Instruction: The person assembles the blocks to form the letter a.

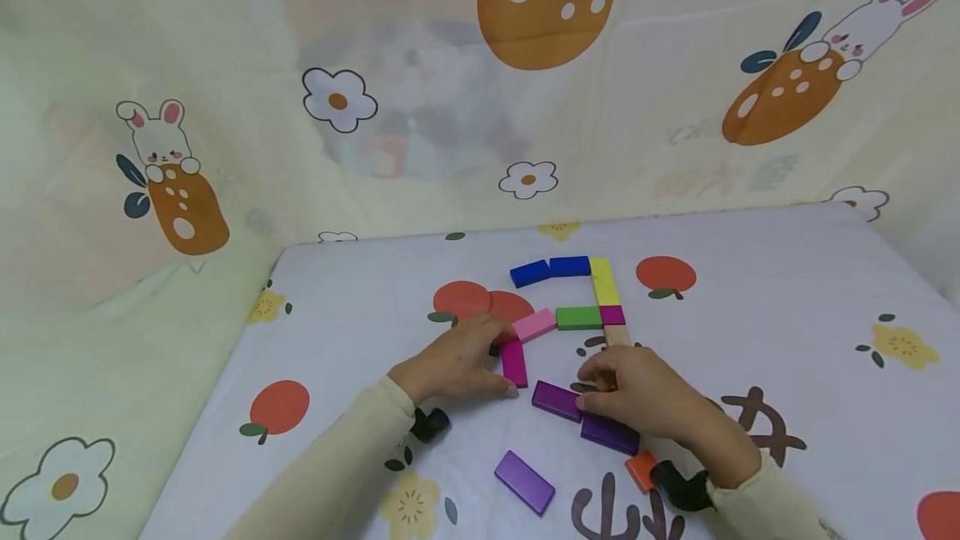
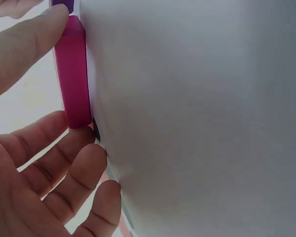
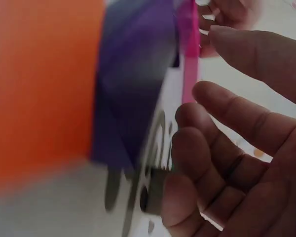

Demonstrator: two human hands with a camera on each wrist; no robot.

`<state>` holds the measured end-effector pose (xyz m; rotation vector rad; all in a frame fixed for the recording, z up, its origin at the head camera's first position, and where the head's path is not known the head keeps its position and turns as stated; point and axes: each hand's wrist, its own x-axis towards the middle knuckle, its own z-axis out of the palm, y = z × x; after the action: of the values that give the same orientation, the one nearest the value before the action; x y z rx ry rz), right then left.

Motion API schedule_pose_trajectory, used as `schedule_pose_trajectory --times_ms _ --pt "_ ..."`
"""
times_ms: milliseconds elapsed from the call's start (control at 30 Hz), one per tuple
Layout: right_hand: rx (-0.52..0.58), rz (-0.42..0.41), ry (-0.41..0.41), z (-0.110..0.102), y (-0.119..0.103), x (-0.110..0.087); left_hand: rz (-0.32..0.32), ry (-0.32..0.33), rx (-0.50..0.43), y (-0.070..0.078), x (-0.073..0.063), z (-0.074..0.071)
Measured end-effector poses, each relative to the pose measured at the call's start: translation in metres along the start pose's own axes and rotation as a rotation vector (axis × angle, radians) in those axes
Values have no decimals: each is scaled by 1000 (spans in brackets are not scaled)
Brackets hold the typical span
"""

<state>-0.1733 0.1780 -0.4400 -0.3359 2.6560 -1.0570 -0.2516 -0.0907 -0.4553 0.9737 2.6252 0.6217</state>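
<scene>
My left hand [image 1: 461, 361] holds a magenta block [image 1: 514, 363] lengthwise, thumb at the near end and fingertips at the far end. That magenta block [image 2: 75, 74] fills the span between thumb and fingers in the left wrist view. My right hand [image 1: 648, 390] hovers over a purple block [image 1: 555, 400] and a dark purple block [image 1: 610, 434], its thumb tip by where they meet. Whether it touches them I cannot tell. Its fingers [image 3: 222, 106] are loosely bent and apart, with nothing gripped. A pink block [image 1: 535, 325] adjoins the magenta block's far end.
A green block [image 1: 579, 318], a small magenta block [image 1: 612, 315], a yellow block [image 1: 603, 282] and two blue blocks [image 1: 570, 266] continue the bent line. A tan block [image 1: 617, 335] lies partly behind the right hand. Nearer are a lavender block [image 1: 524, 482] and an orange block [image 1: 641, 471].
</scene>
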Motion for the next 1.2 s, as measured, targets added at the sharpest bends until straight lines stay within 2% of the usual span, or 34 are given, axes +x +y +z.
schedule_pose_trajectory --times_ms 100,433,967,1200 --pt "-74 -31 -10 7 -4 4 -3 1 1 0 0 0" --pt "-172 -11 -40 14 -16 9 0 4 16 1 0 1" --pt "-184 -57 -52 17 -24 20 12 21 21 -3 0 -2" --pt "-194 -58 -46 18 -27 22 -24 38 15 -5 -1 -3"
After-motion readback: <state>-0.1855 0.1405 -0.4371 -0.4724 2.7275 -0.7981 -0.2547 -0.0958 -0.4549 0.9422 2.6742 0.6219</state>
